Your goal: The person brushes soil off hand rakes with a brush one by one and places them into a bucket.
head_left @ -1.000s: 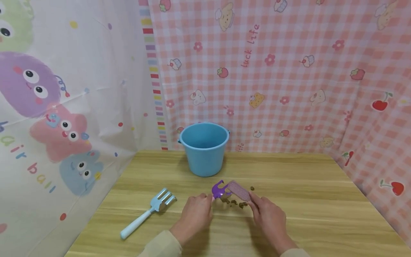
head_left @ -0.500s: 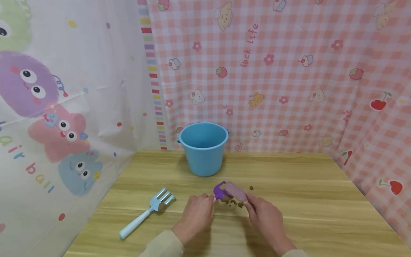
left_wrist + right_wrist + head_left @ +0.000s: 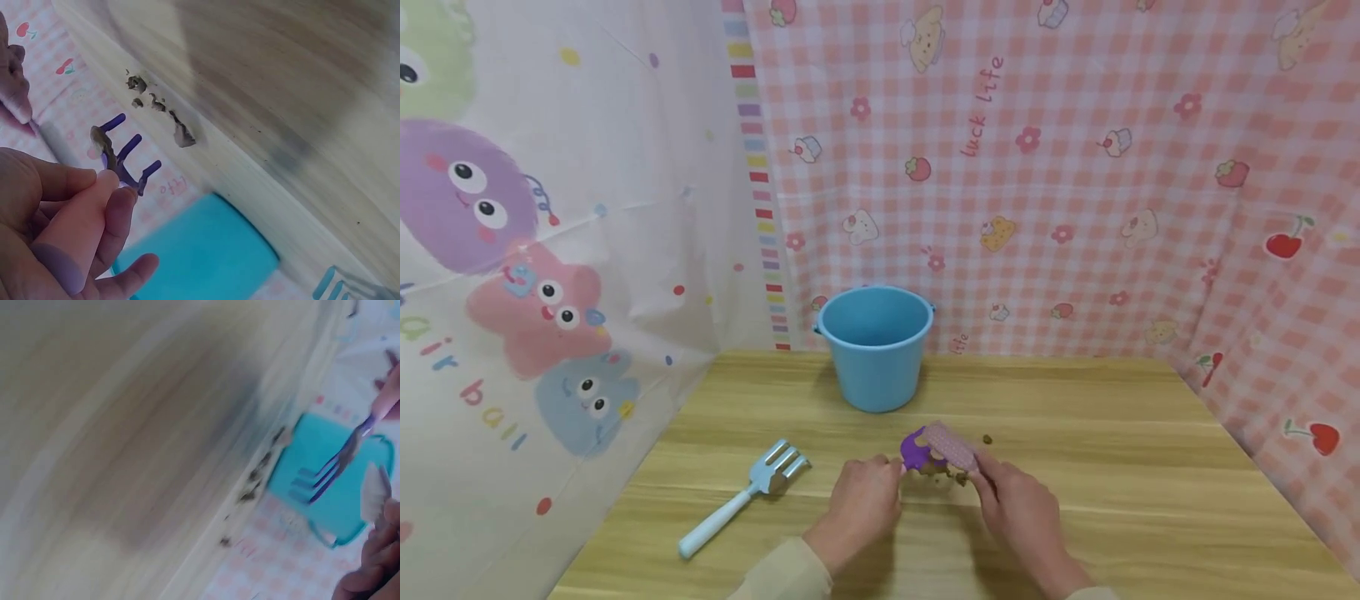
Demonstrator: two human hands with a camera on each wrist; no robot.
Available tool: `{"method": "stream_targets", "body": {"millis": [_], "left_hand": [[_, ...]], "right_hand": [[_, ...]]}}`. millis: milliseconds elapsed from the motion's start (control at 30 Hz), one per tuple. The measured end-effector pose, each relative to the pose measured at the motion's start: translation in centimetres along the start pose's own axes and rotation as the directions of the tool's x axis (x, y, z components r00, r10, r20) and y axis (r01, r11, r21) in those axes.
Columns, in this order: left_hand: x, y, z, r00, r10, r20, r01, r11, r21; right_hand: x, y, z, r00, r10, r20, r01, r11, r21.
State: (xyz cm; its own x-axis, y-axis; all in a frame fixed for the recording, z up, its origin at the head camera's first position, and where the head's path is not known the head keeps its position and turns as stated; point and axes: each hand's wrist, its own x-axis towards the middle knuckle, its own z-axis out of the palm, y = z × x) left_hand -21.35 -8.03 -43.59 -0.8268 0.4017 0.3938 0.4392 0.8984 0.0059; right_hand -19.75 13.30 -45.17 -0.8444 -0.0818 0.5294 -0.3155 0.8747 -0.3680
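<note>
My left hand point(image 3: 865, 496) grips the pink handle of a small purple garden fork point(image 3: 913, 450), its fingers curled round it in the left wrist view. Brown soil-like stuff clings to the fork's head. In my right hand point(image 3: 1021, 500) is a small brush point(image 3: 951, 447) with a pinkish, dotted flat head; its pale bristles point(image 3: 373, 494) show blurred in the right wrist view. In the head view the brush head overlaps the fork's prongs; whether they touch I cannot tell. Brown crumbs point(image 3: 961, 479) lie on the wooden table just below the two tools.
A light blue bucket point(image 3: 877, 371) stands upright behind the tools. To the left lies a light blue garden fork point(image 3: 767, 475) with a brown clump by its prongs. One crumb point(image 3: 987, 439) lies apart at the right. Patterned cloths point(image 3: 1022, 208) hang round the table point(image 3: 1150, 500).
The brush and my right hand have shifted slightly left over the purple fork. My left hand has edged right, and the fork's head has changed its tilt.
</note>
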Motion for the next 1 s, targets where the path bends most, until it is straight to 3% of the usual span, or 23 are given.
{"method": "stream_targets", "body": {"millis": [100,400,700,1000], "left_hand": [[0.0,0.0,-0.1,1.0,0.007,-0.008,-0.007,1.0,0.011],[-0.2,-0.2,-0.3,1.0,-0.004,0.011,0.004,0.999,0.048],[0.2,-0.4,-0.3,1.0,-0.011,0.008,0.011,1.0,0.017],[0.2,-0.4,-0.5,0.999,-0.03,0.023,0.031,0.998,-0.048]], "right_hand": [[-0.1,-0.7,0.2,0.999,-0.002,0.039,0.001,1.0,0.022],[-0.1,-0.2,0.2,0.991,0.107,0.078,-0.1,0.991,-0.093],[-0.8,-2.0,0.4,0.999,-0.025,0.035,0.026,0.999,-0.019],[-1.3,-1.8,0.9,1.0,-0.009,-0.018,0.008,0.997,-0.076]]}}
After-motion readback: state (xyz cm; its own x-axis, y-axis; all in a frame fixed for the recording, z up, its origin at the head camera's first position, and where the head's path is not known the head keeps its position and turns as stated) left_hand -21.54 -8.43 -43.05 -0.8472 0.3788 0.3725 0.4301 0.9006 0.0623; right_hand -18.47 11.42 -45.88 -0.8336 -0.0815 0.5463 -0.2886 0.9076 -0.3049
